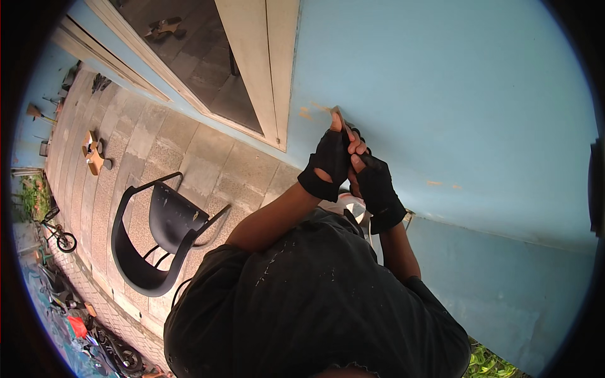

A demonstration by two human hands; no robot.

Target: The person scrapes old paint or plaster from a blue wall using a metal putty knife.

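Observation:
Both hands wear black fingerless gloves and meet in front of a light blue wall (pixel 425 94). My left hand (pixel 333 153) grips a thin, flat, brownish piece (pixel 337 112), its thumb along the near face; the exact kind cannot be told. The upper end of that piece is close to the wall, beside orange-tan patches (pixel 305 113) on the paint. Against the left hand's fingers rests my right hand (pixel 375 184), with its fingers curled. Whether it holds anything is hidden. Lower on the wall to the right are smaller tan marks (pixel 435 183).
A cream window or door frame (pixel 279 71) with dark glass borders the wall. A black armchair (pixel 177 217) stands on the paved floor at left. Below my hands, a white round object (pixel 354 206) is partly hidden. Farther left are an opened cardboard box (pixel 96 158) and a small bicycle (pixel 60 235).

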